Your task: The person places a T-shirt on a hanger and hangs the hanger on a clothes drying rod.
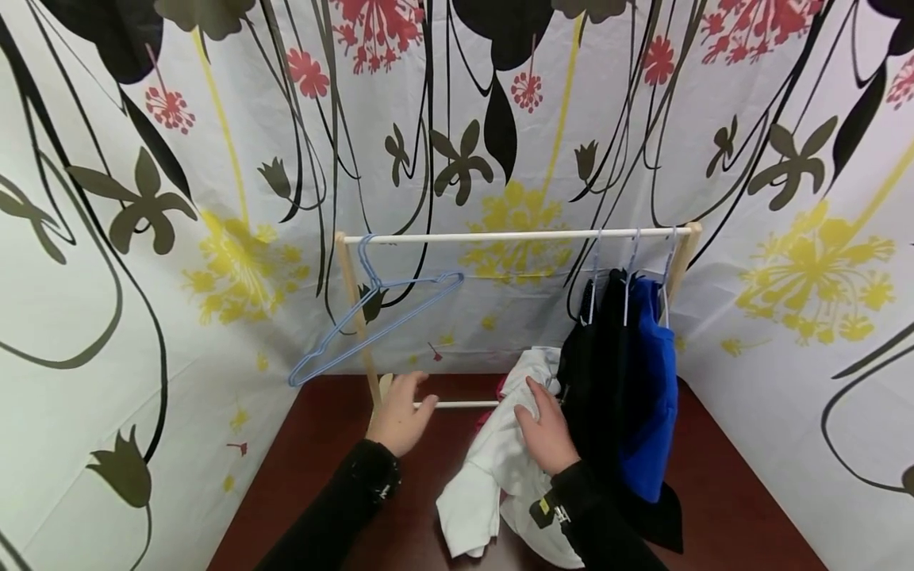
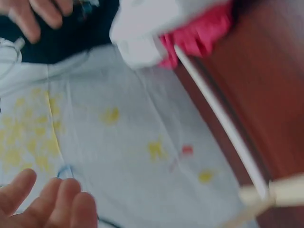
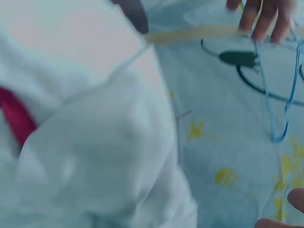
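Your right hand (image 1: pixel 546 424) sits at about 6 o'clock in the head view, fingers curled into the white garment (image 1: pixel 500 468), so that grip has hold of the cloth. The garment lies bunched on the dark red desk (image 1: pixel 321 468), touching the dark clothes at its 3 o'clock; a bit of pink cloth (image 2: pixel 199 40) peeks out from under it in the left wrist view. Your left hand (image 1: pixel 401 416) is at roughly 9 o'clock of the garment, grip open, fingers relaxed, holding nothing, just in front of the rack's lower bar (image 1: pixel 457 404)

Further back, the wooden rack (image 1: pixel 514 235) stands across the desk. An empty blue hanger (image 1: pixel 378 317) hangs tilted at the rail's 9 o'clock end, above your left hand. At the 3 o'clock end, a black garment (image 1: pixel 593 381) and a blue garment (image 1: pixel 653 396) already hang on hangers. Flowered curtain (image 1: pixel 143 238) behind everything

Step looks like: picking up the white garment to hang it. Next move probably calls for your free left hand to go up to 12 o'clock and lift the empty hanger off the rail while the right keeps the garment; wrist views are blurry, so finger detail there is unclear
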`<state>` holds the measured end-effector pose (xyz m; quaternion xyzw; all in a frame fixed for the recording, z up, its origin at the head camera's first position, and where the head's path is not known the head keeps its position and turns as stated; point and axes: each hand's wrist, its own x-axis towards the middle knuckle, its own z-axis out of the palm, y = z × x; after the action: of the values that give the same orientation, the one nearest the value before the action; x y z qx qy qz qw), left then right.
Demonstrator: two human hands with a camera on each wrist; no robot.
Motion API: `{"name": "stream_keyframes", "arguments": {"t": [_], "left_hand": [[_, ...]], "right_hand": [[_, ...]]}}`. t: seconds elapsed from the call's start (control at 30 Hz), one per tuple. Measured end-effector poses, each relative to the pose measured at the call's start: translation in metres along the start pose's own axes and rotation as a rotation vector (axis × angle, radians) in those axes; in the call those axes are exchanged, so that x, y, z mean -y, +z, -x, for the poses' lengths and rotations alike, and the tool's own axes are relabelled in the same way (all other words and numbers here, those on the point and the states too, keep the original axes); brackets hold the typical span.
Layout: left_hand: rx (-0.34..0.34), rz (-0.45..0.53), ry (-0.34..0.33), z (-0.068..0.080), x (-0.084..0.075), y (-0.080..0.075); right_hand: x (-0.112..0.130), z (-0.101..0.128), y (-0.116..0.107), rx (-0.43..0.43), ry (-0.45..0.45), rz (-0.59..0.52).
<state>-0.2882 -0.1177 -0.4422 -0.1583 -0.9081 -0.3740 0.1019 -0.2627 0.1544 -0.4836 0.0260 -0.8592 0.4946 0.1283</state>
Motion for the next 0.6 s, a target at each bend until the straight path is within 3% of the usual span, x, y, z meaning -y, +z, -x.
{"name": "stream_keyframes", "arguments": {"t": [0.13,0.37,0.47,0.6], "left_hand": [[-0.115,-0.099,0.016,-0.008,0.013,-0.027],[-0.388,-0.385,0.207,-0.031,0.034,-0.076],[-0.471,-0.445,0.214,-0.043,0.044,-0.093],[-0.477,-0.457,0.159,-0.054,0.051,-0.106]], "right_hand": [[-0.015,-0.001,-0.011,-0.034,0.004,0.036],[-0.029,0.0,-0.023,-0.003,0.065,0.025],[-0.033,0.001,-0.024,0.003,0.061,0.029],[-0.035,0.003,-0.025,-0.003,0.049,0.032]]}}
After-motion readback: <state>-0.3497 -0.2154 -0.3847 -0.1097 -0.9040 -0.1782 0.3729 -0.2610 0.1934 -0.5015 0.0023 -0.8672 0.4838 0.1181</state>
